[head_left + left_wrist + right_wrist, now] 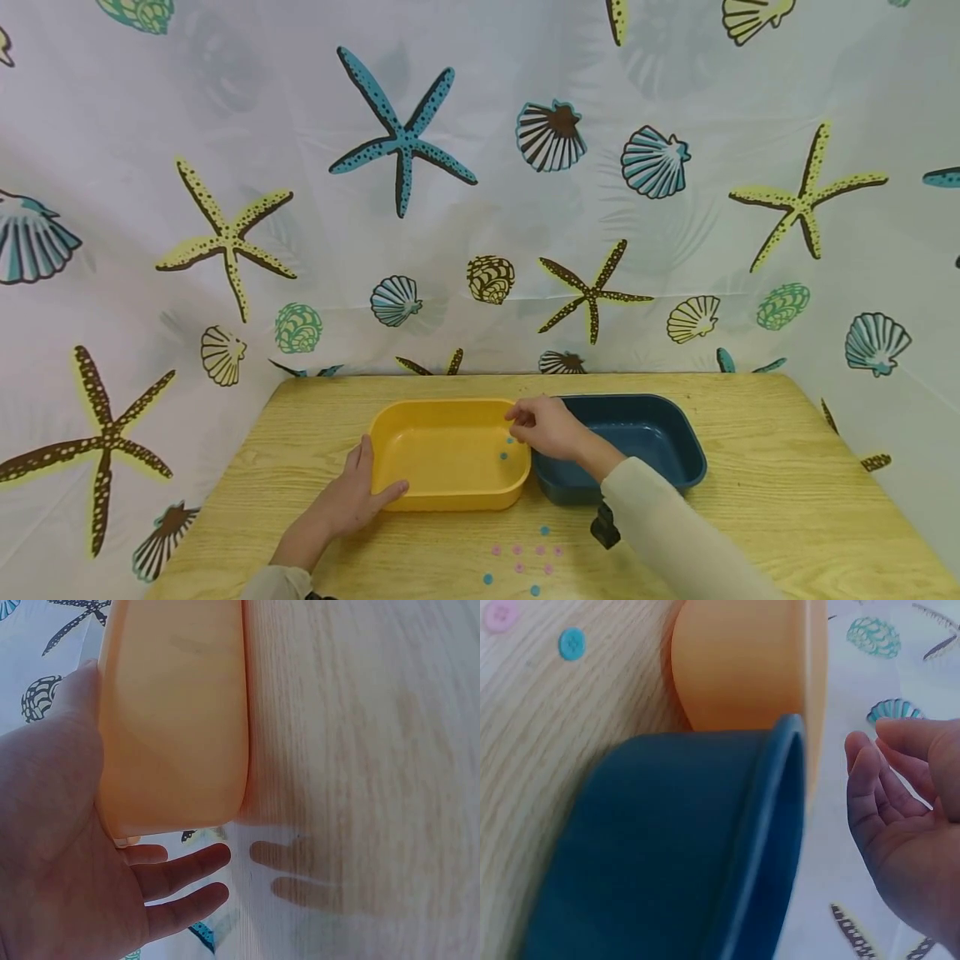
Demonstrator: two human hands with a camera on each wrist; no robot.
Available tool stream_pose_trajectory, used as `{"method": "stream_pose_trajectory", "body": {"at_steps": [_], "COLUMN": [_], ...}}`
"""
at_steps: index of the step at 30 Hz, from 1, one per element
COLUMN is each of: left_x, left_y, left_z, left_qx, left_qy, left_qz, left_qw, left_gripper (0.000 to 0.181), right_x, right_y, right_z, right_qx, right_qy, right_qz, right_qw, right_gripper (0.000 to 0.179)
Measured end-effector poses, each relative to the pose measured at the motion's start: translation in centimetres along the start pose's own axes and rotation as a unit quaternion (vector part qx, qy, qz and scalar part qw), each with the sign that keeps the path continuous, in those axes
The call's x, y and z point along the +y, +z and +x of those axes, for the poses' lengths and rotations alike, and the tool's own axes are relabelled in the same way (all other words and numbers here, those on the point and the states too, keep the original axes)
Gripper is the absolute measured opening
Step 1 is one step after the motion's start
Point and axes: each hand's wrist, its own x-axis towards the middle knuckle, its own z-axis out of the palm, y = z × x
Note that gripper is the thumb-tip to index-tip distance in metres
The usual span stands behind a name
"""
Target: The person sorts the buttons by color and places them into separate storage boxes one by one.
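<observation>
A yellow bin (450, 502) stands on the table beside a dark blue bin (693, 475). My left hand (356, 498) holds the yellow bin by its near left corner, thumb at the rim; in the left wrist view two fingers extend free of it. Above the right end of the yellow bin hovers my right hand (551, 427), fingers loosely bent with nothing visible between them. Two blue buttons (503, 456) show below its fingertips, at the yellow bin's right inner side. In the right wrist view, thumb and fingertips (864, 761) are slightly apart.
Several pink buttons (519, 567) and three blue buttons (535, 590) lie on the wooden table (780, 500) in front of the bins. A white curtain (480, 200) with shells and starfish hangs behind and at both sides.
</observation>
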Motion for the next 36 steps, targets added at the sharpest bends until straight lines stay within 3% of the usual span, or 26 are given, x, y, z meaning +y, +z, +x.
{"method": "stream_pose_trajectory", "body": {"at_steps": [13, 27, 36], "left_x": [0.1, -0.1, 0.1], "left_y": [-0.1, 0.1, 0.0], "left_z": [-0.1, 0.2, 0.2], "left_qx": [-0.007, -0.008, -0.009], "left_qy": [-0.010, -0.009, -0.008], "left_qz": [0.000, 0.005, -0.005], "left_qw": [0.9999, 0.9999, 0.9999], "left_gripper": [0.110, 0.113, 0.113], "right_x": [-1.0, 0.5, 1.7], "right_y": [-0.9, -0.1, 0.9], "right_z": [-5.2, -9.3, -11.1], "right_qx": [-0.058, -0.127, -0.163], "right_qy": [-0.089, -0.126, -0.171], "right_qz": [-0.018, -0.007, -0.004], "right_qw": [0.9942, 0.9839, 0.9716], "right_gripper": [0.014, 0.007, 0.009]}}
